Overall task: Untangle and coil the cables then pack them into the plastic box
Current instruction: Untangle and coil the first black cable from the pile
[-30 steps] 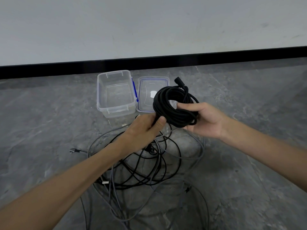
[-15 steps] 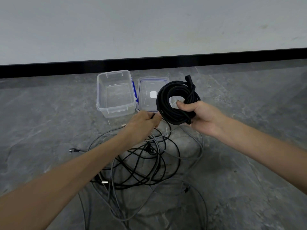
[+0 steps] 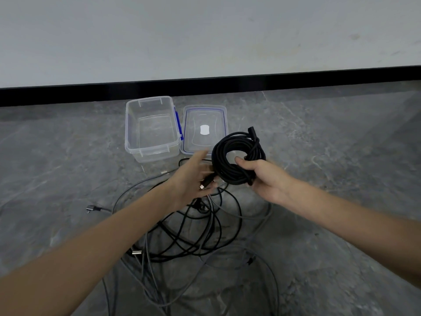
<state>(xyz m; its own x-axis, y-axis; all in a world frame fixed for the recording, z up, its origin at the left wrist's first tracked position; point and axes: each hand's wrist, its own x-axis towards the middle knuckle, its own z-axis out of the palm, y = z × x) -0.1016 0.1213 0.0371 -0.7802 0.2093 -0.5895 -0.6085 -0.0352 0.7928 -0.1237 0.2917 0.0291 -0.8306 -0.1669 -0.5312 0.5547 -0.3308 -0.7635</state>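
One change: left hand point(image 3: 193, 176) has opened; right hand point(image 3: 266, 179) still grips coil point(image 3: 219, 165).

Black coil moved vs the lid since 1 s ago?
Yes. The black coil, held in the right hand, has dropped toward the person: it touched the white label on the lid before; now it overlaps only the near right corner.

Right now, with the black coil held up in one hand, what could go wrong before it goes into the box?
The black coil is gripped only by the right hand; its loose plug end lies against the open left hand, so loops may spring apart.
That end hangs over the floor tangle and could snag there.
The coil looks about as wide as the plastic box, so it may jam at the rim.
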